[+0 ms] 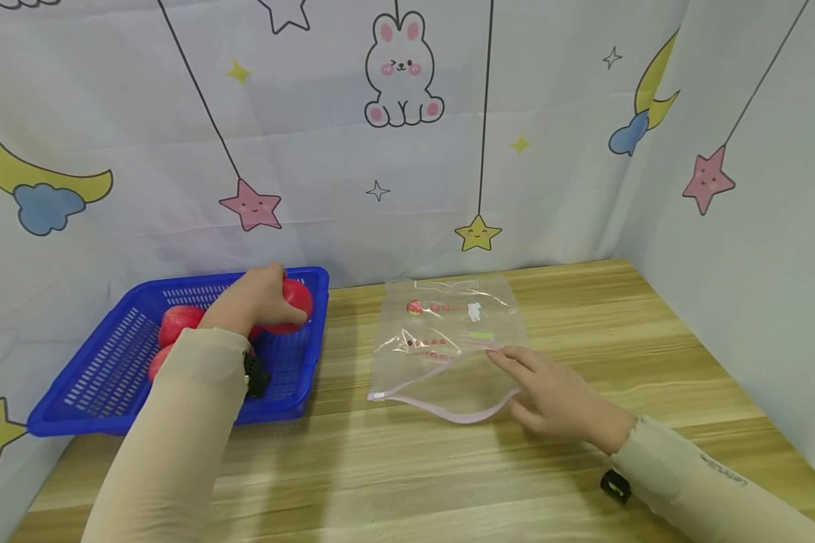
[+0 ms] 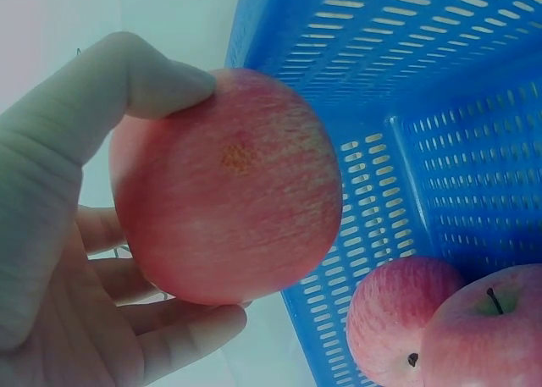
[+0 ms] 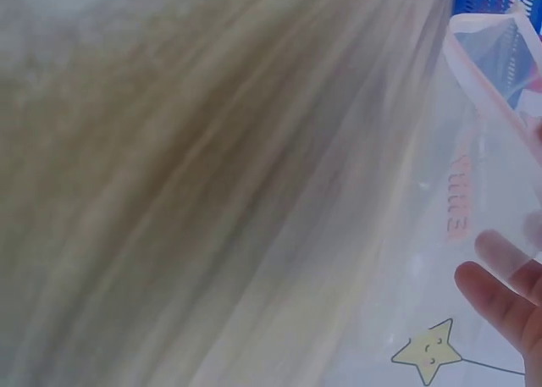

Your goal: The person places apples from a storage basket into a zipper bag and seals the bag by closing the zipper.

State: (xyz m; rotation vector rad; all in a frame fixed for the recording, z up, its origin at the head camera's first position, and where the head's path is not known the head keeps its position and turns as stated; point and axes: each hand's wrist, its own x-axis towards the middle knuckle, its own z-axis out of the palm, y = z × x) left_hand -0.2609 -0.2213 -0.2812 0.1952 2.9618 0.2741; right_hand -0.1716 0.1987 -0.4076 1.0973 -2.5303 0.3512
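Observation:
My left hand (image 1: 251,302) grips a red apple (image 1: 299,303) above the right side of a blue perforated basket (image 1: 316,339). In the left wrist view, the thumb lies over the top of this apple (image 2: 229,192) and the fingers curl beneath it. Other red apples (image 1: 179,324) lie inside the basket, partly hidden by the arm. A clear slider zip bag (image 1: 448,326) with red print is on the table, its pink-edged mouth gaping toward me. My right hand (image 1: 550,396) holds the bag at the right end of its mouth, with the fingers on the far edge.
Pale wood-grain table (image 1: 394,483) lies under everything. A white curtain (image 1: 326,136) with stars and a rabbit hangs behind the basket and bag, and down the right side. Small black devices (image 1: 614,486) are at both wrists.

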